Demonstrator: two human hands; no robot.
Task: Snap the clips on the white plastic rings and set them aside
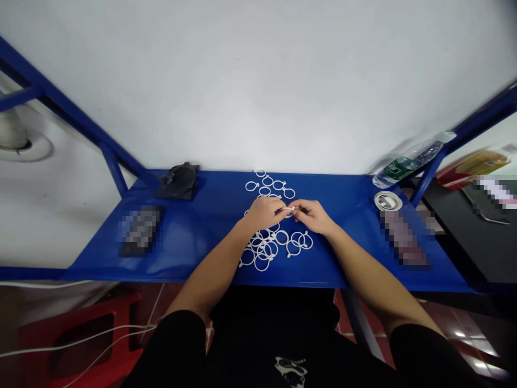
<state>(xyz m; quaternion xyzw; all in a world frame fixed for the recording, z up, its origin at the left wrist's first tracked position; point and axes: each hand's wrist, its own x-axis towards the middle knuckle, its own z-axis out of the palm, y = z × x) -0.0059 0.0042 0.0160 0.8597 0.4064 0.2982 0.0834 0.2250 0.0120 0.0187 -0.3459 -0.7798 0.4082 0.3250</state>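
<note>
My left hand (264,212) and my right hand (311,214) meet over the middle of the blue table. Between their fingertips they pinch a white ring (288,209) with a small clip or eyelet, like a curtain ring. Fingers partly cover it, so its exact form is hard to make out. Several more white rings (262,262) lie in an overlapping heap just below my left hand. A few overlap at the right, near a ring (294,248) below my right hand. Beyond my hands, others lie loosely, among them a ring (252,186) at the left.
On the left of the blue table (218,226) lie a black plastic bag (180,180) and a blurred dark object (141,230). A plastic bottle (399,168), a tape roll (388,201) and a blurred item (404,237) are on the right. Blue frame bars flank both sides; a red stool (121,310) stands below left.
</note>
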